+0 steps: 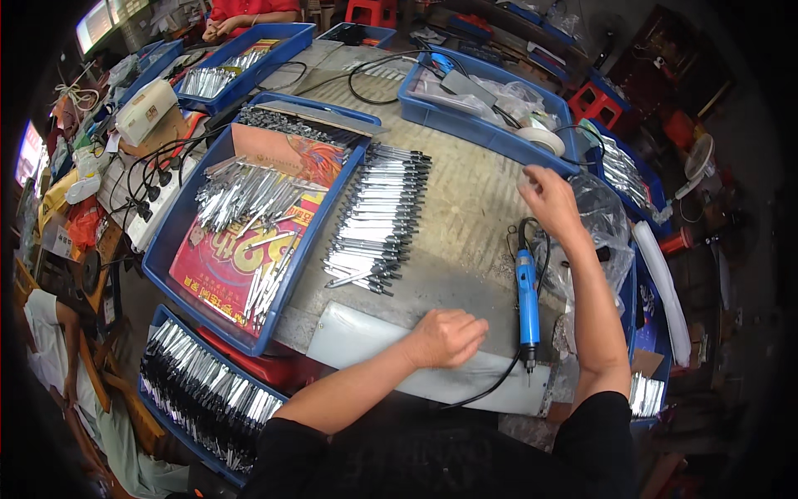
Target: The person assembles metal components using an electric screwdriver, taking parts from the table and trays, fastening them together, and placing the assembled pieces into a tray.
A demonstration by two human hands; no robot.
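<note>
My left hand is closed in a loose fist over the light metal plate at the table's near edge. Whatever it may hold is hidden. My right hand is raised near the blue tub at the back, fingers curved and thumb apart, with nothing visible in it. A blue electric screwdriver stands between my forearms, bit downward, its cord at the top. Left of it, slim silver-and-black pen-like sticks lie in a long row on the table.
A blue tray at left holds loose silver sticks on red printed card. Below it, another tray is packed with sticks. The back tub holds plastic bags and a white roll. A clear bag lies beside my right forearm. A person in red sits far back.
</note>
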